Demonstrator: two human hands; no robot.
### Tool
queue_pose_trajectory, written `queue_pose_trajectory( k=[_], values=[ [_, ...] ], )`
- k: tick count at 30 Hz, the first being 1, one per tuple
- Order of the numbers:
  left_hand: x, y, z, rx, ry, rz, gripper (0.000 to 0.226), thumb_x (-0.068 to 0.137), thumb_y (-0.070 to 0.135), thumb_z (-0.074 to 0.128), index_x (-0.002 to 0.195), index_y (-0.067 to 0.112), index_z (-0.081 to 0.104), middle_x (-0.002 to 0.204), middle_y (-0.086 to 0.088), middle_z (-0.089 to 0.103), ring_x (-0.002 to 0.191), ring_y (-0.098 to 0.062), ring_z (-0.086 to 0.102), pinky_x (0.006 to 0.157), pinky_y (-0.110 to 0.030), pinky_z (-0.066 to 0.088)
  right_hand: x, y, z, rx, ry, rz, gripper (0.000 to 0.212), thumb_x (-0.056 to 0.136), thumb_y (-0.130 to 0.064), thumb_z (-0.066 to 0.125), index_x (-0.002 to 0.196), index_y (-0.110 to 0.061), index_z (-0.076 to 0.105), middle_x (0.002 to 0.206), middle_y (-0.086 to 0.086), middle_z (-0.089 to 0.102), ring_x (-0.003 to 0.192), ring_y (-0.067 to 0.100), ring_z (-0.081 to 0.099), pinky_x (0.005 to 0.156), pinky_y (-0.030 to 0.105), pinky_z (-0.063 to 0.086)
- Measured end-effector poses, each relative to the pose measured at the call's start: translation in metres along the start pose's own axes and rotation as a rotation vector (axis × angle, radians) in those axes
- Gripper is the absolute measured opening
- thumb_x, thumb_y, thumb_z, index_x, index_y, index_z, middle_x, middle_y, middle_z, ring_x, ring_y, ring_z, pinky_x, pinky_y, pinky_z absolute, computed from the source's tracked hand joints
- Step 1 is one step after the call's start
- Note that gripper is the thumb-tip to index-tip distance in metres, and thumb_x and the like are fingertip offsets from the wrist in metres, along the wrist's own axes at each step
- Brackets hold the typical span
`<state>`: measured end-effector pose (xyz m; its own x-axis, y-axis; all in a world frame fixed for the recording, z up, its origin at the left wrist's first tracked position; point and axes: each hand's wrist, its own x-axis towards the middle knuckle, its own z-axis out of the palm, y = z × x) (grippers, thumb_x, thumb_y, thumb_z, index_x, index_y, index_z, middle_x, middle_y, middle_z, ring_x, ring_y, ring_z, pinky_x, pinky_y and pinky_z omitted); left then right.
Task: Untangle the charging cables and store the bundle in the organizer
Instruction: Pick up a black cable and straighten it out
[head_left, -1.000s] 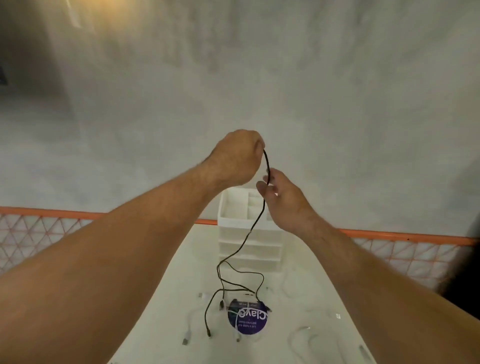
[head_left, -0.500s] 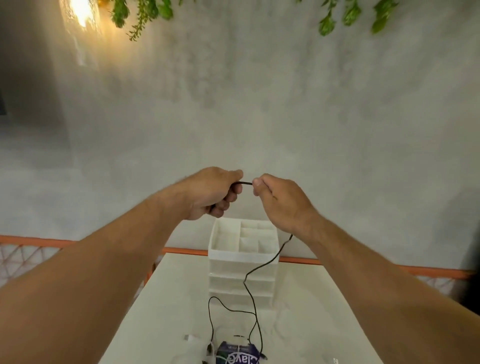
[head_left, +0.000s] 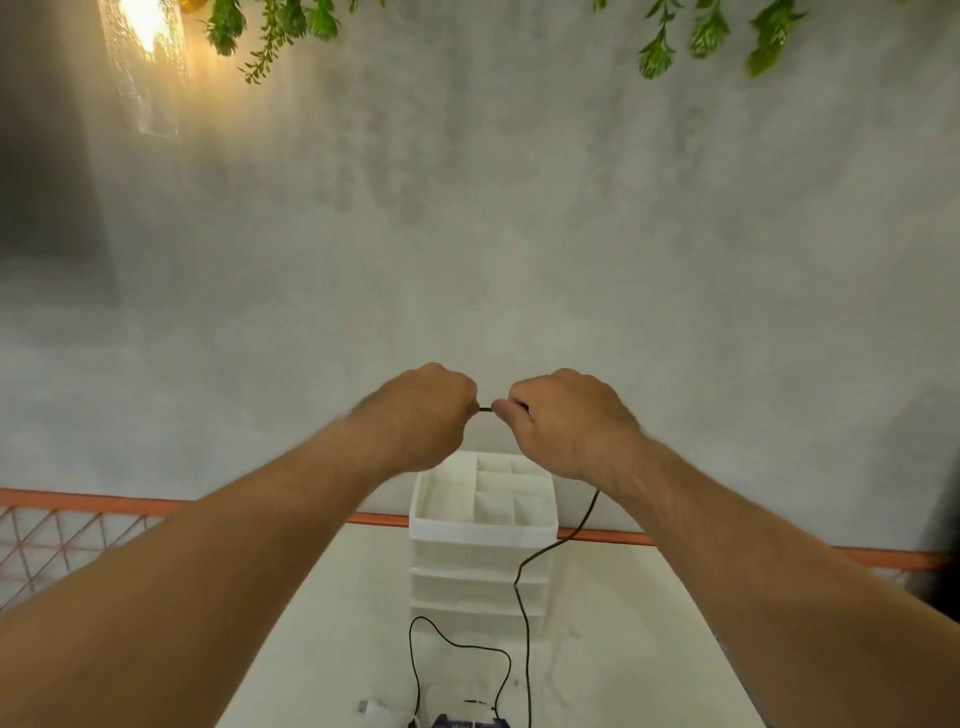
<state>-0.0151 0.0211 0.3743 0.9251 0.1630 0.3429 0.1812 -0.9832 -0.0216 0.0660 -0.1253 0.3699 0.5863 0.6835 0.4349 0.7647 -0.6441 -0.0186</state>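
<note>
Both hands are raised in front of the grey wall, above the white organizer (head_left: 483, 535). My left hand (head_left: 421, 415) and my right hand (head_left: 561, 421) each pinch the black cable (head_left: 522, 587), with a short taut stretch showing between them. From under my right hand the cable drops past the organizer's right side and loops down onto the white table (head_left: 623, 649). The organizer has open divided compartments on top and drawers below. A white plug (head_left: 370, 707) lies on the table near the bottom edge.
A purple-labelled object (head_left: 470, 721) peeks in at the bottom edge beside the cable loops. An orange rail (head_left: 104, 501) with mesh runs behind the table. A lit glass lamp (head_left: 143, 57) and green hanging plants (head_left: 270, 26) are overhead.
My left hand came down from above my right hand to its level. The view tilted up, so the cable tangle and label slid toward the bottom edge.
</note>
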Motion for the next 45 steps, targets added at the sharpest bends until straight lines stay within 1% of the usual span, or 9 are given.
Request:
queue_pose_trajectory(
  k=[7,12,22,26,29,32,35,39,45],
  values=[
    [0.006,0.007,0.014,0.145,0.245,-0.099,0.013,0.097,0.011,0.042,0.107,0.012,0.05,0.066,0.003,0.04,0.052,-0.013,0.038,0.049,-0.029,0.03,0.014,0.002,-0.002,-0.1,0.126,0.102,0.045,0.102,-0.048,0.027,0.083,-0.021,0.057,0.073,-0.002,0.054,0.067,0.018,0.055,0.058,0.029,0.042],
    [-0.002,-0.02,0.019,0.063,0.27,-0.206,0.016,0.095,0.006,0.041,0.107,0.011,0.051,0.067,0.002,0.037,0.056,-0.017,0.042,0.056,-0.031,0.034,0.007,0.029,0.006,-0.006,0.119,0.256,0.049,0.101,-0.053,0.027,0.066,-0.023,0.045,0.071,-0.003,0.055,0.069,0.02,0.056,0.062,0.031,0.043],
    [-0.028,-0.097,0.052,0.008,0.22,-0.469,0.021,0.099,0.011,0.035,0.111,0.009,0.052,0.072,-0.002,0.047,0.066,-0.023,0.053,0.056,-0.032,0.041,-0.02,0.079,0.021,-0.024,0.147,0.403,0.052,0.099,-0.055,0.03,0.066,-0.019,0.049,0.063,0.0,0.057,0.059,0.018,0.054,0.052,0.027,0.037],
    [-0.029,-0.1,0.07,-0.131,0.114,-0.558,0.022,0.1,0.017,0.03,0.113,0.009,0.047,0.079,-0.006,0.054,0.073,-0.026,0.057,0.065,-0.037,0.049,-0.014,0.068,0.015,0.0,0.165,0.277,0.05,0.098,-0.056,0.027,0.073,-0.02,0.051,0.063,0.001,0.057,0.061,0.021,0.055,0.054,0.029,0.041],
    [-0.028,-0.084,0.076,-0.323,0.082,-0.529,0.045,0.102,0.041,0.021,0.13,0.013,0.042,0.115,-0.014,0.062,0.105,-0.033,0.058,0.091,-0.046,0.046,-0.01,0.053,0.006,0.064,0.149,0.174,0.045,0.099,-0.055,0.027,0.082,-0.021,0.051,0.063,0.001,0.057,0.063,0.022,0.056,0.06,0.034,0.048],
    [-0.025,-0.036,0.068,-0.825,0.132,-0.325,0.05,0.101,0.051,0.023,0.133,0.022,0.049,0.126,-0.004,0.062,0.121,-0.021,0.054,0.102,-0.033,0.038,-0.003,0.029,0.007,0.082,0.16,0.079,0.042,0.099,-0.054,0.024,0.079,-0.022,0.044,0.061,0.0,0.054,0.061,0.022,0.054,0.058,0.034,0.044],
    [-0.016,0.015,0.055,-1.325,0.059,-0.229,0.049,0.101,0.053,0.024,0.12,0.026,0.059,0.108,0.004,0.071,0.107,-0.01,0.064,0.097,-0.03,0.043,0.002,0.006,0.015,0.093,0.198,0.023,0.04,0.101,-0.051,0.022,0.077,-0.024,0.039,0.059,-0.003,0.048,0.06,0.022,0.051,0.057,0.032,0.037],
    [0.0,0.036,0.041,-1.558,0.149,-0.381,0.051,0.102,0.046,0.032,0.087,0.009,0.063,0.067,-0.002,0.061,0.058,-0.016,0.058,0.073,-0.034,0.051,-0.002,-0.004,0.024,0.136,0.237,0.091,0.046,0.102,-0.049,0.017,0.075,-0.024,0.043,0.059,-0.006,0.048,0.061,0.02,0.05,0.058,0.031,0.034],
    [0.01,0.04,0.034,-1.097,0.438,-0.296,0.059,0.1,0.045,0.041,0.059,0.002,0.047,0.05,0.003,0.04,0.045,-0.012,0.036,0.051,-0.028,0.036,0.001,-0.008,0.02,0.159,0.29,0.209,0.055,0.101,-0.05,0.014,0.07,-0.023,0.051,0.062,-0.006,0.053,0.067,0.023,0.056,0.062,0.031,0.042]
  ],
)
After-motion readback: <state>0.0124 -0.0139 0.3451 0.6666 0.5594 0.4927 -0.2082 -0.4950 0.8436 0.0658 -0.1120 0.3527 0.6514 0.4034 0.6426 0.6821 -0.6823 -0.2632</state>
